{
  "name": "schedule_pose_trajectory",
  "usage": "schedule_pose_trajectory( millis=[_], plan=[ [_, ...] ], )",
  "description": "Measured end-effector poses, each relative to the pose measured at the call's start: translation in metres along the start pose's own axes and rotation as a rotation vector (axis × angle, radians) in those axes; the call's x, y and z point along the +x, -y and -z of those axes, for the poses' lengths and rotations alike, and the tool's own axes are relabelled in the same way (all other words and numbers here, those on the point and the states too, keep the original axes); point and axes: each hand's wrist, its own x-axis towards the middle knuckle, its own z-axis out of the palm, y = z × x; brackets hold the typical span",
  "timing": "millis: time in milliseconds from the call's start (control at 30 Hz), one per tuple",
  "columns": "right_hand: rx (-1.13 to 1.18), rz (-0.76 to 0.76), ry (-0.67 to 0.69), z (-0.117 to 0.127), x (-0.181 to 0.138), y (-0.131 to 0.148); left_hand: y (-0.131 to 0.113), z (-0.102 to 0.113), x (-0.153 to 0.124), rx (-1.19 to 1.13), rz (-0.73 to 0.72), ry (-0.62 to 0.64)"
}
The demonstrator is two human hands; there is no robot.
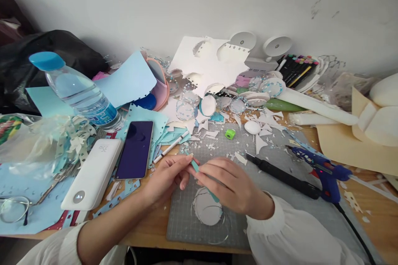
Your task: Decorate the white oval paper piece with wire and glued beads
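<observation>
Along the near edge of the bench (141, 230) in front of me lies a grey cutting mat (180, 225). Above it, the right hand (228, 182) and left hand (172, 172) come close together; a white disc (207, 209) rests by the mat's near edge, and both pinch a slim teal strip (195, 165) over the mat.

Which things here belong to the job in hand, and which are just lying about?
Probably the job:
- held teal strip
- white disc
- cutting mat
- knife
- glue gun

Probably lying about:
- bottle
- phone
- power bank
</observation>
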Motion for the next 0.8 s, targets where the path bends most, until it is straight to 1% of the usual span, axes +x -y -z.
schedule_pose_trajectory(
  millis=[67, 100, 167, 233, 300, 367, 400, 433, 500, 600, 700, 800],
  plan=[
    [0.049, -0.061, -0.084, -0.001, -0.005, -0.001, 0.001, 0.000, 0.000, 0.039, 0.037, 0.041],
    [0.085, -0.122, -0.128, 0.000, -0.009, -0.002, 0.002, -0.001, 0.000, 0.084, 0.045, 0.053],
    [0.169, -0.306, -0.221, 0.001, -0.016, -0.005, 0.002, -0.001, -0.002, 0.249, 0.026, 0.048],
    [0.266, -0.529, -0.312, 0.002, -0.024, -0.010, 0.001, 0.001, -0.003, 0.519, -0.074, 0.008],
    [0.407, -0.723, -0.394, 0.003, -0.031, -0.015, 0.000, 0.004, -0.003, 0.835, -0.233, 0.019],
    [0.592, -0.869, -0.460, 0.003, -0.035, -0.021, -0.002, 0.008, -0.001, 1.071, -0.390, 0.114],
    [0.684, -0.927, -0.490, 0.003, -0.036, -0.023, -0.002, 0.010, 0.000, 1.145, -0.443, 0.181],
    [0.767, -0.980, -0.515, 0.003, -0.036, -0.025, -0.003, 0.011, 0.001, 1.196, -0.472, 0.243],
    [0.900, -1.062, -0.550, 0.003, -0.035, -0.028, -0.004, 0.013, 0.004, 1.253, -0.490, 0.324],
    [1.033, -1.157, -0.568, 0.003, -0.034, -0.030, -0.005, 0.015, 0.004, 1.284, -0.483, 0.373],
    [1.084, -1.217, -0.601, 0.005, -0.033, -0.030, -0.007, 0.015, 0.004, 1.278, -0.468, 0.417],
    [1.081, -1.231, -0.601, 0.007, -0.032, -0.029, -0.008, 0.015, 0.004, 1.277, -0.429, 0.465]
  ],
)
